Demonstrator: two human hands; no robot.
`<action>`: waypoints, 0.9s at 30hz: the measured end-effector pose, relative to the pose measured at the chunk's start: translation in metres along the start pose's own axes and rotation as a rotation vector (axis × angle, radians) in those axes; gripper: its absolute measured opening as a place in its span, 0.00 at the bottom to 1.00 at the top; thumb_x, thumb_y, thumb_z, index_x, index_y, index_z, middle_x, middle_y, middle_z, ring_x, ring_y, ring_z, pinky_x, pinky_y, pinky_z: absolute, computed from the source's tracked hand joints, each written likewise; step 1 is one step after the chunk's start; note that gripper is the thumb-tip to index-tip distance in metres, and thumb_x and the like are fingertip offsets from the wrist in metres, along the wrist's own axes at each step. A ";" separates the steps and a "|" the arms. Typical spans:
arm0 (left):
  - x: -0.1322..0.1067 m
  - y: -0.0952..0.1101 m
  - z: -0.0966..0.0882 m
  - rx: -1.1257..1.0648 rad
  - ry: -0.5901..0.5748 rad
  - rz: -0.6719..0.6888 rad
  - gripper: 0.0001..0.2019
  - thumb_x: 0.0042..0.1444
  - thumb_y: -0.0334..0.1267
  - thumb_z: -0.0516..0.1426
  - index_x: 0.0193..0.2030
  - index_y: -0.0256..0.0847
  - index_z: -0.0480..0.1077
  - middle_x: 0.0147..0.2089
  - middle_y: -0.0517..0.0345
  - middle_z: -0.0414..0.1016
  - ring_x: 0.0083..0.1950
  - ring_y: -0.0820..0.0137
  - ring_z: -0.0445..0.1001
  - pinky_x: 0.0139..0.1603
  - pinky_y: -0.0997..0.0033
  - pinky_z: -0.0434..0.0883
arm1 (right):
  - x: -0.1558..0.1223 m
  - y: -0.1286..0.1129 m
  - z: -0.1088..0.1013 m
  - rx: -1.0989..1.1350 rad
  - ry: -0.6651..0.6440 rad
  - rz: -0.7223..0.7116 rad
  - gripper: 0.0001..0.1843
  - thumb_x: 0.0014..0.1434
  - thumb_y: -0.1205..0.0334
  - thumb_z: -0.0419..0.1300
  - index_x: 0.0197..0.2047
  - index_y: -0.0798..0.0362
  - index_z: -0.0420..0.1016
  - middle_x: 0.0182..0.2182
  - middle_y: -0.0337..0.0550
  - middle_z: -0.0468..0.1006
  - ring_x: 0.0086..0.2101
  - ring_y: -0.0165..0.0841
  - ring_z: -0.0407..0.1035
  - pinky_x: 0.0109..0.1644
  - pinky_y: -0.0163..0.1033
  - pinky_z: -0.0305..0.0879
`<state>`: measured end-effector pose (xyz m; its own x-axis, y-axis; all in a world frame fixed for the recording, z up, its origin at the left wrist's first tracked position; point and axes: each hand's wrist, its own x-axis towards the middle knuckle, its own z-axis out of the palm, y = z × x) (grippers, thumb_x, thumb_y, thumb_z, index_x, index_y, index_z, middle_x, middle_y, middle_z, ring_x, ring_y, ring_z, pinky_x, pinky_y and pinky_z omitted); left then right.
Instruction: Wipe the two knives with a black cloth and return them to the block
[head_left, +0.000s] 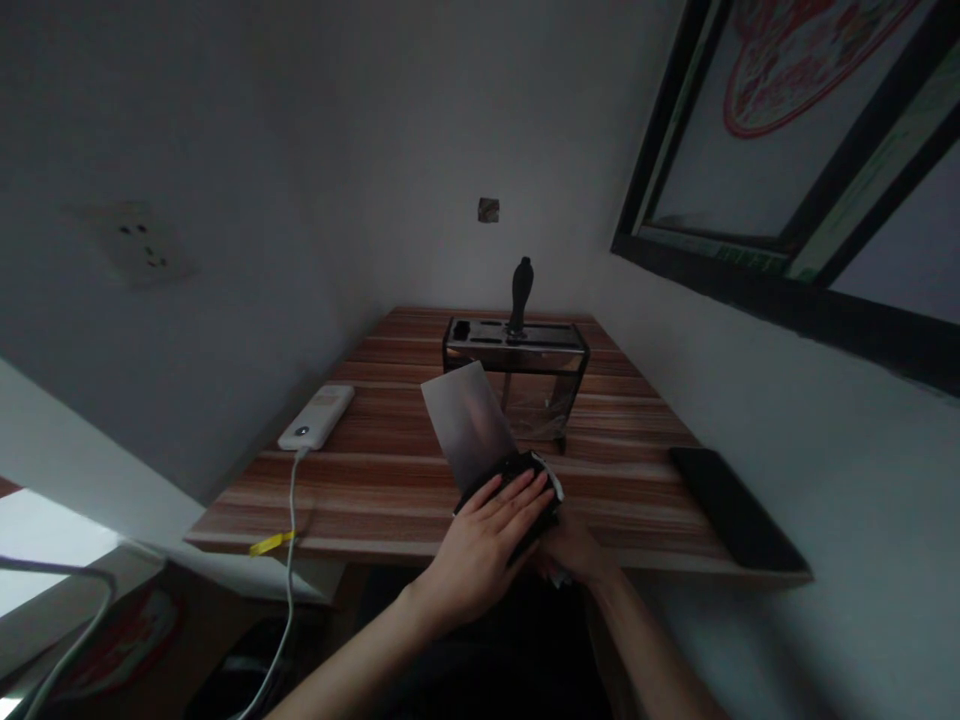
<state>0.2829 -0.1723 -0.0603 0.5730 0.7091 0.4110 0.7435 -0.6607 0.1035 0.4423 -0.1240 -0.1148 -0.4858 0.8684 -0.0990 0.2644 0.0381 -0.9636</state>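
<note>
**Red-brown striped wood-grain tabletop point(375, 490), with contents**

One box-shaped holder with metal top and clear sides point(532, 372), stood upright mid-table; a slim black handle point(522, 292) is carried in its top. One flat, black rectangular slab point(739, 505), laid along the right edge. One broad, grey, smooth metal blade point(469, 425), pointed up and leftward in front of the holder, its base covered by a dark bundle with a white rim point(516, 465). The bundle is pinched at the near edge by the left hand point(491, 540), fingers together above, thumb below. The right hand point(574, 548) is placed beneath; its grip is largely hidden and cannot be told. One white oblong device point(319, 415), at left, with white cable point(291, 560) attached. One yellow strip point(270, 544), at the near edge.

Risks: fingers could be cut if the bundle were to slip along the blade; the holder could be knocked by a forward push.

Room: bare surface is offered left of the blade; the front is bounded by the holder, the cable hangs over the near edge.
</note>
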 end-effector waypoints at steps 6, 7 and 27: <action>0.005 -0.013 -0.009 0.037 0.028 -0.030 0.25 0.63 0.37 0.46 0.66 0.42 0.47 0.67 0.57 0.52 0.69 0.71 0.47 0.67 0.61 0.50 | 0.004 -0.001 0.002 0.118 -0.120 0.012 0.17 0.48 0.48 0.61 0.28 0.55 0.68 0.09 0.31 0.63 0.10 0.24 0.57 0.14 0.28 0.53; 0.006 -0.016 -0.010 0.041 0.035 -0.036 0.25 0.63 0.38 0.46 0.66 0.41 0.47 0.67 0.56 0.52 0.69 0.71 0.47 0.67 0.61 0.50 | 0.004 -0.003 0.002 0.130 -0.127 -0.008 0.18 0.48 0.47 0.61 0.30 0.55 0.67 0.09 0.30 0.63 0.10 0.24 0.56 0.14 0.28 0.52; 0.035 -0.081 -0.046 0.083 0.246 -0.153 0.23 0.63 0.36 0.44 0.65 0.41 0.51 0.67 0.53 0.53 0.69 0.69 0.47 0.67 0.58 0.48 | 0.000 -0.012 0.004 0.329 -0.218 -0.031 0.19 0.49 0.50 0.64 0.31 0.52 0.58 0.09 0.22 0.58 0.09 0.19 0.49 0.11 0.25 0.54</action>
<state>0.2264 -0.1051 -0.0123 0.3589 0.7109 0.6048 0.8459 -0.5216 0.1111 0.4355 -0.1263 -0.1046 -0.6642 0.7427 -0.0851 -0.0170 -0.1289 -0.9915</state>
